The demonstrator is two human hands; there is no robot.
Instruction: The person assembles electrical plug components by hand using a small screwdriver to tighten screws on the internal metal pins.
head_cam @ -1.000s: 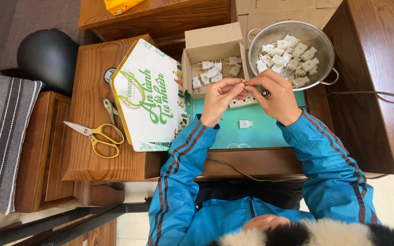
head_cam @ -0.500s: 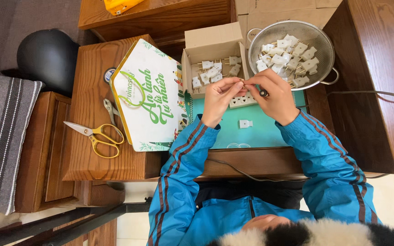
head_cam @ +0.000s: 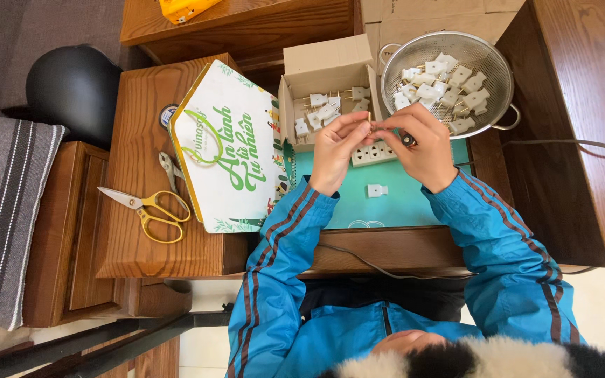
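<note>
Scissors (head_cam: 150, 210) lie far left. Left hand (head_cam: 335, 152) and right hand (head_cam: 423, 148) both pinch one small plug part (head_cam: 371, 126) above the power strip (head_cam: 372, 153), between box (head_cam: 316, 70) and strainer (head_cam: 500, 77). Likely light, rigid; hold by the body.

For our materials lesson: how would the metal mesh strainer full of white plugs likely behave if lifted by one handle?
The strainer looks thin and light, so probably stiff but easy to lift. Loaded with loose white plugs, it would likely tip toward the far side. Its rounded bowl may rock when pushed.
</note>
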